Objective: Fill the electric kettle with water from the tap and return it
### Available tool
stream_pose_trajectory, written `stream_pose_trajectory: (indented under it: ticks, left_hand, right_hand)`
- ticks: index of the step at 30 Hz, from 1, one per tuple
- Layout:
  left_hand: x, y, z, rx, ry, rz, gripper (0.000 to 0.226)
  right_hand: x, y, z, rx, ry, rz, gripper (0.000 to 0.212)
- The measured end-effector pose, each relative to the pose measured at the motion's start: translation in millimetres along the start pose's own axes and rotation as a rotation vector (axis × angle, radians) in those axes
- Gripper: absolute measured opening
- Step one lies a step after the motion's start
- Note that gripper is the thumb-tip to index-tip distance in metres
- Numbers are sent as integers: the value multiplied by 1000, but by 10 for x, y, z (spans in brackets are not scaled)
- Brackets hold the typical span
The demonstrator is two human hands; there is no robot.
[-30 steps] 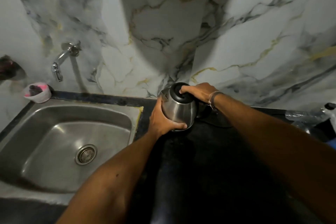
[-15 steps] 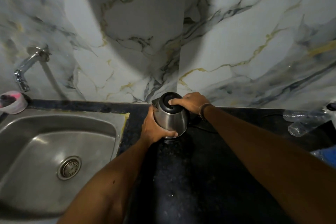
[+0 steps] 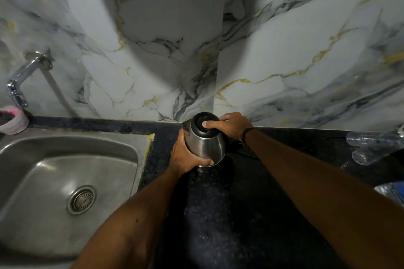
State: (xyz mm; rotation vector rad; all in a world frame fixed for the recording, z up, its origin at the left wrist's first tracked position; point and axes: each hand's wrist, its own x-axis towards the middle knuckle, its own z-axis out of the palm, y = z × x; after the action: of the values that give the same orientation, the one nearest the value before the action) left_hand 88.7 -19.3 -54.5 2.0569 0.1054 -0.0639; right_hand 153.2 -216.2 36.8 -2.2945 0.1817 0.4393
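Note:
A steel electric kettle (image 3: 207,145) with a black lid stands on the dark countertop (image 3: 229,214) near the marble wall, its spout pointing left. My left hand (image 3: 185,155) wraps around its lower left side. My right hand (image 3: 229,125) holds the handle side, with the thumb resting on the black lid. The chrome tap (image 3: 20,82) sticks out of the wall at far left, above the steel sink (image 3: 72,155). No water runs from it.
A small white cup with pink inside (image 3: 13,119) sits at the sink's back left corner. Clear plastic bottles (image 3: 376,145) lie on the counter at far right. A black cord runs behind my right wrist. The sink drain (image 3: 81,200) is uncovered.
The view has shifted right and slightly down, so sink and tap sit further left. Both hands keep the same hold on the kettle, which stays on the counter.

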Motion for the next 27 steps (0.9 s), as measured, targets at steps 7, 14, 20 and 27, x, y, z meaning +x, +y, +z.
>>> stream_pose_trajectory:
  ticks: [7,14,20,27]
  left_hand:
    - [32,-53,7,-4,-14,5,125]
    - [23,-71,5,7,-22,20,128]
    - [43,-99,22,0,-40,-14,134]
    - [-47,54,-128,-74,-166,-9,157]
  right_hand:
    - [-3,19,26,38,9,-16,95]
    - [2,29,62,46,48,-27,106]
    - [25,65,91,73,36,7,83]
    - [-141,35,75,-23,59,-21,123]
